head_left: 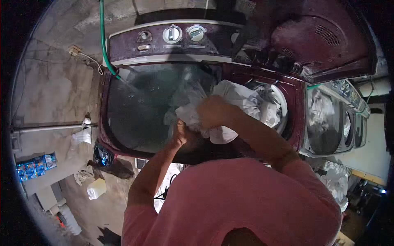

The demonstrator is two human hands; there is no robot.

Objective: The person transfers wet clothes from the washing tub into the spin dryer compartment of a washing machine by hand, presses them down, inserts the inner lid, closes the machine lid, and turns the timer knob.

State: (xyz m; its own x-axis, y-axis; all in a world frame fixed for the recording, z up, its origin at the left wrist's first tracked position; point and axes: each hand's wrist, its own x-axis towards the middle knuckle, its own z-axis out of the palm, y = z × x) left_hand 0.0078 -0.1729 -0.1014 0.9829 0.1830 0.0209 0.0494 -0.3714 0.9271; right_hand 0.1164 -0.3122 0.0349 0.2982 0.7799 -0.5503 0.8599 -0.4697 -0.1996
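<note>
I lean over a dark red twin-tub washing machine [297,94]. My right hand [213,111] is closed on a bunched white cloth [188,114] at the divide between the two tubs. Just below and to the left, my left hand [180,133] grips the lower part of the same cloth; its fingers are partly hidden. The wash tub [123,139] on the left holds murky water. Beside my right forearm, more white laundry [240,96] spills over from the spin tub [284,104] on the right.
A green hose [103,39] runs into the wash tub's back left corner. The red lid [308,37] stands raised at the back right. A second washing machine [326,119] adjoins on the right. Blue sachets [36,167] and a pale jug [96,189] are at left.
</note>
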